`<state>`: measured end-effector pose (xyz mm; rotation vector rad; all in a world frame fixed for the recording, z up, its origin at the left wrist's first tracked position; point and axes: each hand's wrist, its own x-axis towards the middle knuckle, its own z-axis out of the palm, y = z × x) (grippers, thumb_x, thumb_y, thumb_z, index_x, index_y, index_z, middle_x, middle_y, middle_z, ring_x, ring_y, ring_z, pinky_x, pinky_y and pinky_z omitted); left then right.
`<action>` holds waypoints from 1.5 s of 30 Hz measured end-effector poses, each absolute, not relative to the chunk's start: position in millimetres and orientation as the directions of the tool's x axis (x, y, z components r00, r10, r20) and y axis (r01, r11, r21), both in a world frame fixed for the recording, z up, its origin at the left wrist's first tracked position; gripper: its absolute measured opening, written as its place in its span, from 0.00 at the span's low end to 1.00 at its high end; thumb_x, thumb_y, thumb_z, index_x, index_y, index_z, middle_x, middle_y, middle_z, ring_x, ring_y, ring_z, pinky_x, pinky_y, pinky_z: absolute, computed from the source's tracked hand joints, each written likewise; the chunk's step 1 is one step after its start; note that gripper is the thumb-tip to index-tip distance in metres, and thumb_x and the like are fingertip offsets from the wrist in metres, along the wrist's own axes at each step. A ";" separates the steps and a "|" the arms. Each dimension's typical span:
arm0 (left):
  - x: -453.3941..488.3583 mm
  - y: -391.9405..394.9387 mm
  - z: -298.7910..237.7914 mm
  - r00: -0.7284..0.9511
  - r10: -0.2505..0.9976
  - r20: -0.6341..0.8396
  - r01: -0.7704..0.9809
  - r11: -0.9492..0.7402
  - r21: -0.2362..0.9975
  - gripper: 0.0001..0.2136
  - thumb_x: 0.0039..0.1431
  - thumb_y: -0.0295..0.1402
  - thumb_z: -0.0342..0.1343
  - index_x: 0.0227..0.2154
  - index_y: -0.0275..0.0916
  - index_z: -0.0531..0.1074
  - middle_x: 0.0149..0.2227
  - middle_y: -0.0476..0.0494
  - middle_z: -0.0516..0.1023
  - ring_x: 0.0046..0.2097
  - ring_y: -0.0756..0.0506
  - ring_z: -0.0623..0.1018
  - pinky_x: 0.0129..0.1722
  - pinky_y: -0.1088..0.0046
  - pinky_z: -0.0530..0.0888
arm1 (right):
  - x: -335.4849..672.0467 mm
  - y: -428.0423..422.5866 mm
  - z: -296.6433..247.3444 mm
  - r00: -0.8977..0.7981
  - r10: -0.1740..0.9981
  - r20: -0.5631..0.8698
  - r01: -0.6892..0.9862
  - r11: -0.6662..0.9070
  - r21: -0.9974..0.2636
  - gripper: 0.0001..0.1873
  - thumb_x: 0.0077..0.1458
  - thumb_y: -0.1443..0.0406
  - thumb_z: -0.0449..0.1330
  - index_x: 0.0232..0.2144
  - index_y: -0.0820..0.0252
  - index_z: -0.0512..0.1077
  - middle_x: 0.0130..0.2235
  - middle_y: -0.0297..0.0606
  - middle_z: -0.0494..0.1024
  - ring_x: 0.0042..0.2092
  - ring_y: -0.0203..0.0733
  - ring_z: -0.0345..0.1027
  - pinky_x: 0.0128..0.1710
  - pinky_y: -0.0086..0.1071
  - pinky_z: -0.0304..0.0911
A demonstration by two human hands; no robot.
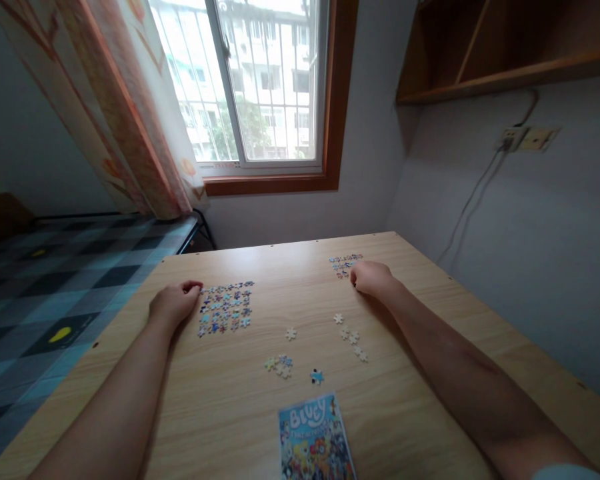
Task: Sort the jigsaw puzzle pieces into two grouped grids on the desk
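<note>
My left hand [174, 303] lies on the table at the top left corner of a block of puzzle pieces [225, 309] set out in rows, picture side up. Its fingers are drawn together by the corner piece; whether they grip anything is too small to tell. On the far right, my right hand [373, 275] is closed, fingertips down on the tabletop. It covers the lower right of a smaller block of puzzle pieces [343, 262]; what the fingers hold is hidden.
Loose pale pieces [354, 337] lie mid-table, with a small cluster [281, 366], a single piece [291, 333] and a blue piece [317, 377]. A Bluey picture card or box [314, 440] is at the near edge. A checked bed [80, 287] adjoins the wooden table [220, 400].
</note>
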<state>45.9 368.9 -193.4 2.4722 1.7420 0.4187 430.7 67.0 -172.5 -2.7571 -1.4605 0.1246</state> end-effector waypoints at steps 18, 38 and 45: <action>45.9 368.6 -192.7 0.317 0.932 0.175 0.905 -0.352 0.237 0.20 0.57 0.43 0.50 0.45 0.45 0.82 0.43 0.41 0.84 0.43 0.36 0.80 0.36 0.67 0.72 | 465.5 66.3 -189.9 0.607 0.794 0.036 0.786 -0.594 -0.172 0.13 0.56 0.62 0.63 0.43 0.44 0.84 0.47 0.35 0.84 0.49 0.44 0.76 0.44 0.28 0.68; 46.0 367.7 -191.8 0.317 0.936 0.152 0.912 -0.345 0.222 0.20 0.59 0.44 0.49 0.46 0.44 0.82 0.42 0.41 0.84 0.42 0.37 0.80 0.34 0.67 0.71 | 466.5 69.8 -201.2 0.596 0.798 0.087 0.794 -0.571 -0.209 0.14 0.59 0.62 0.61 0.45 0.44 0.83 0.49 0.32 0.83 0.50 0.41 0.76 0.48 0.28 0.67; 46.1 368.1 -192.0 0.317 0.936 0.154 0.910 -0.346 0.227 0.21 0.59 0.44 0.49 0.46 0.44 0.82 0.44 0.39 0.84 0.44 0.35 0.80 0.36 0.65 0.72 | 466.3 70.0 -200.7 0.594 0.798 0.102 0.797 -0.566 -0.213 0.14 0.59 0.63 0.60 0.45 0.45 0.83 0.49 0.33 0.83 0.50 0.42 0.76 0.49 0.29 0.67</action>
